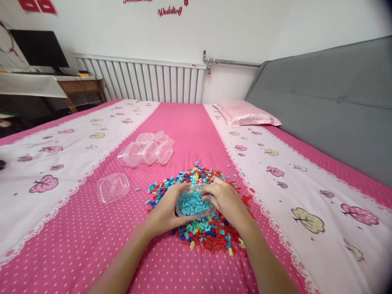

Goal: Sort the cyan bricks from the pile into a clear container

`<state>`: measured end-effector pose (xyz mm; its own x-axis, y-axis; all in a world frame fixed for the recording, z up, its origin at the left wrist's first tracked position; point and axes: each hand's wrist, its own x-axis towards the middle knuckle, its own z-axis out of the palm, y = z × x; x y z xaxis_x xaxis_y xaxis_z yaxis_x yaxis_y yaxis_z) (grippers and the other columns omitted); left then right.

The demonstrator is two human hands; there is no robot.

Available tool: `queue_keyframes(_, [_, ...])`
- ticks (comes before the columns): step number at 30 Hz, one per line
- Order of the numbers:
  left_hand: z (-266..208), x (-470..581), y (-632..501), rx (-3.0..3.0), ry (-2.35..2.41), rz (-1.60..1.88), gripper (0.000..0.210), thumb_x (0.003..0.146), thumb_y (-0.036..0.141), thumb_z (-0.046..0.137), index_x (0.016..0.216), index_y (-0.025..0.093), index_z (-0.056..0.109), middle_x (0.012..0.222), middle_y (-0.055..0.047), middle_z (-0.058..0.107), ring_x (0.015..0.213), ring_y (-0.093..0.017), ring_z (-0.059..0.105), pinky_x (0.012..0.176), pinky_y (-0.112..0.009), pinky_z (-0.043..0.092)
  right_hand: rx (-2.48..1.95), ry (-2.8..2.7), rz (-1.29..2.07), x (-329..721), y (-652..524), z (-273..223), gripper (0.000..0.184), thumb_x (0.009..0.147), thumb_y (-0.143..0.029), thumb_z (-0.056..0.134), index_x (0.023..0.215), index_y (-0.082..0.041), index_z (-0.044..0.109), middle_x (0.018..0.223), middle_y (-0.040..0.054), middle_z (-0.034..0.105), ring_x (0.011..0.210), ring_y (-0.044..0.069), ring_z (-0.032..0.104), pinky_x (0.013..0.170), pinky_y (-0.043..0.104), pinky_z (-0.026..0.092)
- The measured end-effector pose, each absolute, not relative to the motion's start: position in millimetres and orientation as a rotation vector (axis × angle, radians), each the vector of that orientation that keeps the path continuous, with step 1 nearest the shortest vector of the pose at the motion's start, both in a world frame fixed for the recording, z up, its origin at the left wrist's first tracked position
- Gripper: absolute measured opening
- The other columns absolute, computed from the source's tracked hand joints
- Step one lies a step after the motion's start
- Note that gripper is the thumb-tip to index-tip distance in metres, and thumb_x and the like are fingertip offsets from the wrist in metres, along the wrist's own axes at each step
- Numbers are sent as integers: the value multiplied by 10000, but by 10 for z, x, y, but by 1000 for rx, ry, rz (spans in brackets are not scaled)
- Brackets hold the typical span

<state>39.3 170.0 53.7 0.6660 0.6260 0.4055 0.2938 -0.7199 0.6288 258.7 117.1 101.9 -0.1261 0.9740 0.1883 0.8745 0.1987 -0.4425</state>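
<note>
In the head view, the left hand (166, 209) is clamped on a clear container (203, 213), its fingers curving around the far left side and its thumb lying along the near side. The container sits between the two hands, with light blue bricks (191, 203) inside it. The right hand (226, 200) reaches in from the other side, fingers bent and slightly apart over the rim; whether they pinch a brick I cannot tell. Beneath and around the fingers of both hands spreads a loose pile of mixed bricks (214, 234), red, blue, light blue and yellow, on a pink dotted bedsheet (183, 122). Left of the left fingers, well apart from them, a clear lid (113, 188) lies flat; beyond it, farther from the fingers, is a cluster of clear containers (147, 150). Far past the right fingers, a pink pillow (245, 113) rests beside a grey headboard (324, 90).
</note>
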Motion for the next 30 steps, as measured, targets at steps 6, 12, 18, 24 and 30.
queue_keyframes(6, [526,391,1703,2369,718,835,812,790,463,811,1426,311,331,1358,-97,537,1242,-314,564,1040,-486,483,-1534,-2198,249,2517,1188,910,187,912,-149,653,837,-265,779,778,16,644,815,159,576,697,237,391])
queue_keyframes(12, [481,371,1728,2350,705,827,843,788,453,808,1449,297,307,1397,-123,523,1276,-337,553,1051,-515,476,-1504,-2249,269,2475,1189,845,181,899,-137,650,816,-255,761,836,13,658,803,147,598,713,236,405])
queue_keyframes(18, [478,374,1731,2349,719,813,837,794,443,801,1452,301,302,1408,-125,516,1290,-337,542,1061,-522,467,-1575,-2230,294,2472,1168,878,159,873,-140,684,924,-276,750,884,17,663,860,163,636,768,241,423])
queue_keyframes(24, [498,375,1724,2348,721,826,831,795,439,798,1452,299,309,1402,-124,520,1272,-334,552,1045,-518,475,-1406,-1827,402,2555,1164,945,181,980,-366,563,949,-248,696,775,0,652,723,162,626,724,254,438])
queue_keyframes(30, [532,369,1713,2352,746,791,820,809,431,790,1451,287,301,1427,-139,503,1301,-339,530,1062,-526,460,-1412,-1324,331,2921,1211,917,468,1008,-530,374,766,-207,611,667,-6,545,604,157,503,606,268,377])
